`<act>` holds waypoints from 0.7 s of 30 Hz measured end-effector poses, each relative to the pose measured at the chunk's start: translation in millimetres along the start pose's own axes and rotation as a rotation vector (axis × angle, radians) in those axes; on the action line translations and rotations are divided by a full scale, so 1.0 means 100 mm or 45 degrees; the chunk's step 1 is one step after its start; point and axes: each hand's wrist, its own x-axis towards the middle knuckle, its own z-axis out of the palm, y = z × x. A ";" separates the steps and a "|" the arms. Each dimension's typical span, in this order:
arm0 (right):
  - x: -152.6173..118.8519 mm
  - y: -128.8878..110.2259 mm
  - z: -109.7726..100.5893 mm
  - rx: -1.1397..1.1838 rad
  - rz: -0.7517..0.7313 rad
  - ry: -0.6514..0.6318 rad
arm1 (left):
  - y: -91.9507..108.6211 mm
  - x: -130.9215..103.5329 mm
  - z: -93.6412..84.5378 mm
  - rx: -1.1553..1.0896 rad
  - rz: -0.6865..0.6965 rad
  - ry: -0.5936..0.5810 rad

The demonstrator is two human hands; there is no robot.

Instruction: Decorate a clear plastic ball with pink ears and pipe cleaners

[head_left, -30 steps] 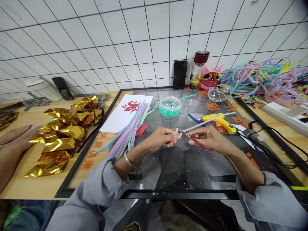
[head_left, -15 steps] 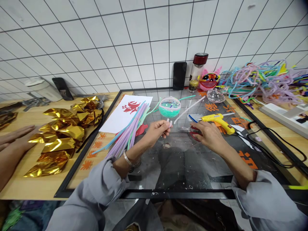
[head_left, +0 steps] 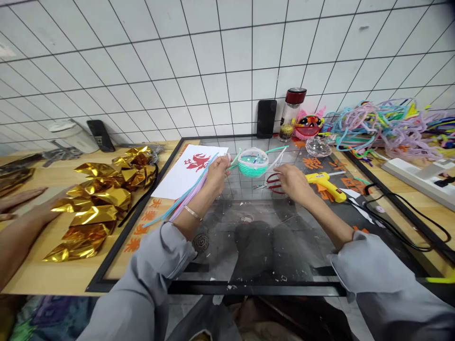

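Note:
Over the white paper's right edge, my left hand (head_left: pixel 216 176) is closed, thumb and fingers pinching a small pale pink piece (head_left: pixel 230 157), mostly hidden. Beneath that forearm lies a bundle of lilac and blue pipe cleaners (head_left: pixel 190 198). Right of the hand stands a teal coiled bowl (head_left: pixel 253 169) with a pale pink rim; green strands stick out on both sides. My right hand (head_left: pixel 295 183) has its fingertips together at a white pipe cleaner (head_left: pixel 280 157) slanting beside the bowl. Red-handled scissors (head_left: pixel 274 183) lie just under those fingers, partly covered by them.
A yellow glue gun (head_left: pixel 327 185) with a black cord lies at right, near a white power strip (head_left: pixel 419 177). Tangled pipe cleaners (head_left: pixel 384 125), a glass bottle (head_left: pixel 290 116) and a black phone (head_left: pixel 266 118) line the wall. Gold foil (head_left: pixel 103 203) and another person's arm (head_left: pixel 30 222) are at left.
My left hand has moved up and left, away from the front of the bowl. My right hand has left the glue gun's nozzle, and the white pipe cleaner has shifted with it.

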 end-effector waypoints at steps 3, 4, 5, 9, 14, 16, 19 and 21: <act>0.21 -0.07 -0.08 0.336 0.195 0.114 | 0.03 0.10 0.03 0.005 -0.131 -0.074; 0.28 -0.09 -0.08 0.539 0.284 0.045 | 0.02 0.12 0.03 -0.001 -0.174 -0.095; 0.35 -0.11 -0.06 0.778 0.400 -0.041 | 0.02 0.14 0.03 -0.009 -0.211 -0.114; 0.50 -0.20 0.06 0.998 0.522 -0.202 | -0.04 0.14 0.02 -0.050 -0.315 -0.231; 0.33 -0.17 0.00 1.184 0.547 -0.264 | -0.11 0.01 0.05 -0.174 -0.277 -0.344; 0.18 -0.09 -0.11 1.340 0.501 -0.252 | -0.13 -0.09 0.10 -0.248 -0.242 -0.397; -0.08 0.05 -0.25 1.422 0.467 -0.215 | -0.15 -0.24 0.19 -0.327 -0.244 -0.507; -0.23 0.13 -0.31 1.439 0.462 -0.189 | -0.17 -0.33 0.26 -0.341 -0.261 -0.571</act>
